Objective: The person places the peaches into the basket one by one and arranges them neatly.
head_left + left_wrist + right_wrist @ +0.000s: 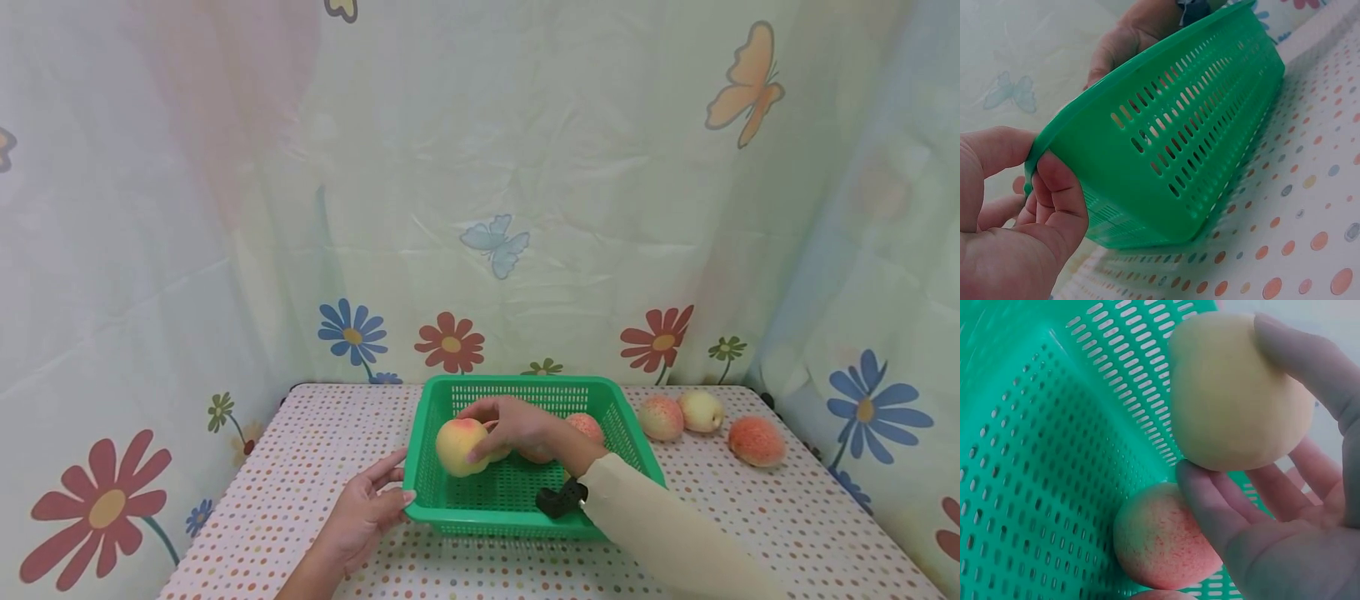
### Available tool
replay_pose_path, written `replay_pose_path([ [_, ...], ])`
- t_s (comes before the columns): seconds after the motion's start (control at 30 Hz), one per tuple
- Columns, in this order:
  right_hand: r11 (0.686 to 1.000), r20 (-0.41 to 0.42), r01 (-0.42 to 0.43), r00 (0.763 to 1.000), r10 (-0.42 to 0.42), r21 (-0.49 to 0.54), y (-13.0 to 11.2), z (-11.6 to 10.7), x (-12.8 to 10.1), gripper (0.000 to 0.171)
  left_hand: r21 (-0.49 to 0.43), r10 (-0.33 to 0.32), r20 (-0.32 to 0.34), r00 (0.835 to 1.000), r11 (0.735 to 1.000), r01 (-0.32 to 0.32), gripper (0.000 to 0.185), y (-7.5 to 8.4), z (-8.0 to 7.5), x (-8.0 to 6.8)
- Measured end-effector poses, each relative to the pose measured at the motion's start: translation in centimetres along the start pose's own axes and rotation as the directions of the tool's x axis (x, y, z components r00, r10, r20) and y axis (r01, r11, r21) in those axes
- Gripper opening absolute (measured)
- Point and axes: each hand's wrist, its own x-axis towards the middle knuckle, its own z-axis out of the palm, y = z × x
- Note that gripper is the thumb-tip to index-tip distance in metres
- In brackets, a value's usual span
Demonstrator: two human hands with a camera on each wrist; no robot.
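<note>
We see a bench (315,442) under a dotted cloth, backed by a curtain (525,167) printed with flowers and butterflies, and on the bench a green basket (517,492) with slotted walls. Our right hand (513,427) reaches over the basket from the near right, sleeve angled across its corner, and its grip is closed round a yellow peach (461,446) held just above the basket floor, thumb on one side and fingers cupped under the other. A reddish peach (1163,537) lies in the basket beside it, and three more peaches (701,421) sit on the bench to the right, well apart from the basket. Our left hand (367,512) pinches the basket's near-left rim, thumb on top, fingers curled under the lip. In our judgement the round peach could slip from the fingertip hold and knock the reddish one, and the light basket could slide or tip if the left pinch slackens.
</note>
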Motion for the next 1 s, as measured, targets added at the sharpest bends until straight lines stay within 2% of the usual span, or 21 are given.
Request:
replay_pose_path([
  [0.33, 0.987, 0.034, -0.014, 0.999, 0.02, -0.159, -0.2, 0.6, 0.3, 0.052, -0.006, -0.002, -0.003, 1.0, 1.0, 0.002, 0.079, 0.1, 0.0, 0.0],
  [0.6, 0.975, 0.027, -0.043, 0.998, 0.05, -0.217, -0.3, 1.0, 0.7, 0.052, -0.001, -0.004, -0.002, 1.0, 1.0, 0.004, 0.08, 0.2, 0.0, -0.1],
  [0.83, 0.947, -0.013, -0.057, 0.998, 0.055, -0.317, -0.3, 1.3, 1.3, 0.055, -0.009, 0.007, 0.011, 1.0, 1.0, -0.007, 0.081, 0.1, -0.1, 0.0],
  [1.0, 0.921, 0.003, -0.031, 0.999, 0.035, -0.387, -0.3, 1.6, 1.9, 0.057, -0.011, 0.006, 0.009, 1.0, 1.0, -0.006, 0.08, -0.1, -0.2, 0.1],
])
